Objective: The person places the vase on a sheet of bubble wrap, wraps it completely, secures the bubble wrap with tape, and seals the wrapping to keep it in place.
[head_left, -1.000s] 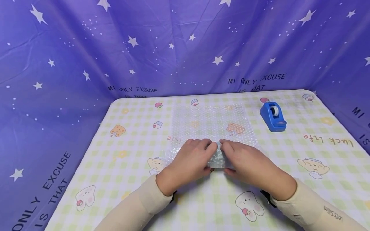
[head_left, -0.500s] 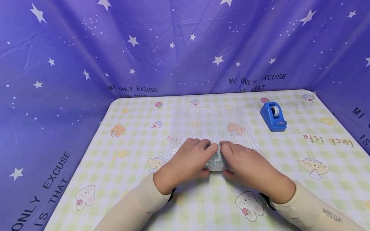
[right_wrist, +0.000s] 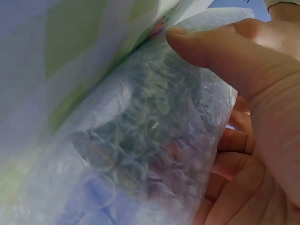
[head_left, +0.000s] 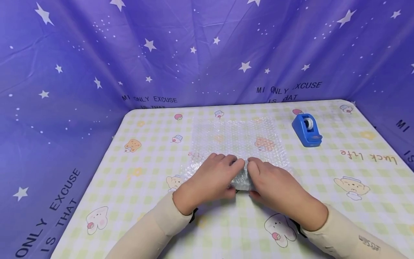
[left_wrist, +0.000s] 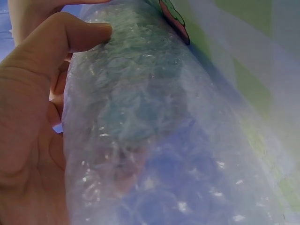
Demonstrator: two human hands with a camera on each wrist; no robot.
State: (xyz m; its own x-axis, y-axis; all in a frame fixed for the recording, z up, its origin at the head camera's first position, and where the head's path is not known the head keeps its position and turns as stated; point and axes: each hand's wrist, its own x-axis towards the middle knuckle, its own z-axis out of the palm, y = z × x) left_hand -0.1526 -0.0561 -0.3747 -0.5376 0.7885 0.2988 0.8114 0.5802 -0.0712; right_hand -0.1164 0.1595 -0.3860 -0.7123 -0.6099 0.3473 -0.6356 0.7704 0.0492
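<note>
**Gripping the bubble-wrap roll (head_left: 243,182) with both hands**

It's a two-handed hold, and the roll sits at the near side of the flat sheet (head_left: 234,138), low over the table, its middle peeping out between the fists. Left hand (head_left: 213,176) is clasped around it, thumb (left_wrist: 89,37) pressed to the near face and fingers tucked behind. Right hand (head_left: 276,180) mirrors that hold, grasping the same roll just across the gap. Something greenish and darker shows through the layers, but what it is, the plastic won't tell us.

So how does it handle? Light, I'd say, and springy: soft film that wants to puff open the moment pressure eases. Slick outside too, and the bubbles would pop under a hard pinch; whatever's inside may be stiffer or fragile, no telling. Best grip looks like this one: thumbs low, fingers spread behind, one hand either side of the middle, squeezing evenly so the layers don't skew.

Beyond lies the loose sheet, thin and likely to slide. Off to the right, well apart, stands the blue tape dispenser (head_left: 306,131). Under it all, the checked tablecloth (head_left: 323,226); behind, a starry purple curtain (head_left: 200,61).
</note>
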